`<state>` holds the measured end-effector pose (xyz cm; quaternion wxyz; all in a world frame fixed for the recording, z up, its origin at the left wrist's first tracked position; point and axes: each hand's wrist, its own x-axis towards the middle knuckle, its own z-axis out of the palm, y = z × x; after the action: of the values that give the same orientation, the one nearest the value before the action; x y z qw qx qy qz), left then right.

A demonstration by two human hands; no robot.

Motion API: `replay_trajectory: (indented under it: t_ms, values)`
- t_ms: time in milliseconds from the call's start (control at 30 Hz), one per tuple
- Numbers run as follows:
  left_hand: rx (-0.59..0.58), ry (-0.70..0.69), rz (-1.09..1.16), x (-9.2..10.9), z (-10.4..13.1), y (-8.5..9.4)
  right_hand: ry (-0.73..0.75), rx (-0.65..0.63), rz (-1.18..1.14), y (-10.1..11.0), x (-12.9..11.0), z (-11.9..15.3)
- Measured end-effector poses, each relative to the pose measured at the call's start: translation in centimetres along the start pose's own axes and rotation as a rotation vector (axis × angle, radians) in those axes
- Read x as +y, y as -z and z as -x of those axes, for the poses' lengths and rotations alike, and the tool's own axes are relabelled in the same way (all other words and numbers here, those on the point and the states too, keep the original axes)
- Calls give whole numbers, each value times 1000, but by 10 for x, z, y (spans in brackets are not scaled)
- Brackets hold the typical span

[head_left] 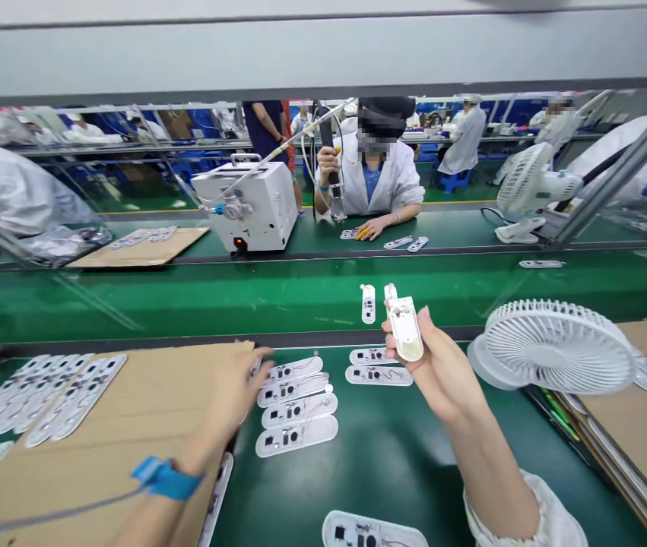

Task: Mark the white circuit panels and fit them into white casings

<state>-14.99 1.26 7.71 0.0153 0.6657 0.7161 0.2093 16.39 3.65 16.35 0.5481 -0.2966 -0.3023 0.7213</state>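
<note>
My right hand (442,365) is raised over the green bench, its fingers and thumb around a white plastic casing (406,328) with a rounded lower end. My left hand (243,384), a little blurred, reaches over the edge of the cardboard with its fingers apart and apparently nothing in them. Just right of those fingers lies a row of long white rounded panels (296,434) with small black parts and thin wires. Two more such panels (379,375) lie left of my right hand. Another panel (374,532) is at the near edge. A blue wrist strap (166,479) circles my left wrist.
Cardboard (175,425) at left carries rows of finished-looking panels (80,395). A white fan (556,349) stands at right. Across the green belt (186,296), holding panels (368,304), a co-worker (374,167) grips an upright tool beside a white machine (248,201).
</note>
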Motion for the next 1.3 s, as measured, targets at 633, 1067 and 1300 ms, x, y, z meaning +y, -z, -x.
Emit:
replay_trajectory:
  t_ms: [633,1067,1300]
  values:
    - [-208,-102,447,138,59,-53,97,-89,218,7,-14,4]
    - [333,203,945,150,77,55,402,-557,1069,-6,3,12]
    - [342,194,958,147,78,51,392,-613,1081,-5,7,9]
